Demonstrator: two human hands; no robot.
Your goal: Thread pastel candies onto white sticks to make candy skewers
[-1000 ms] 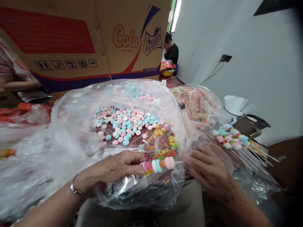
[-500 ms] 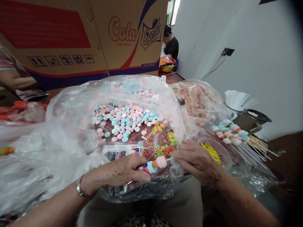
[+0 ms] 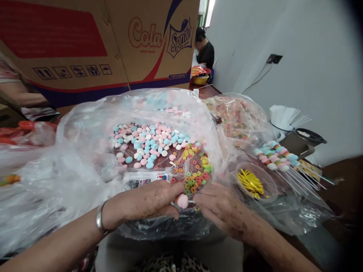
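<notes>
A candy skewer (image 3: 183,201) with a pink marshmallow-like piece at its near end lies between my hands, low over the bag's front edge. Its far part is hidden by my left hand (image 3: 154,200), whose thumb and fingers close around it. From the pink piece a thin white stick runs right into the pinched fingers of my right hand (image 3: 219,206). Behind my hands, pink, blue and white candies (image 3: 149,145) lie inside a large clear plastic bag (image 3: 87,117). Small ring-shaped gummies (image 3: 195,166) in several colours sit closer to my right hand. A printed packet (image 3: 141,178) shows behind my left hand.
Yellow twist ties (image 3: 251,181) fill a round clear tub (image 3: 272,190) at right. Beyond it lie several candy skewers (image 3: 276,155), white sticks (image 3: 285,117) and a dark jug (image 3: 303,141). A large cardboard box (image 3: 119,45) stands behind the bag. Other people sit at far left and far back.
Both hands have shifted left and slightly down with the skewer. The left hand now covers the blue piece and colourful printed end that showed before, leaving mainly the pink piece visible.
</notes>
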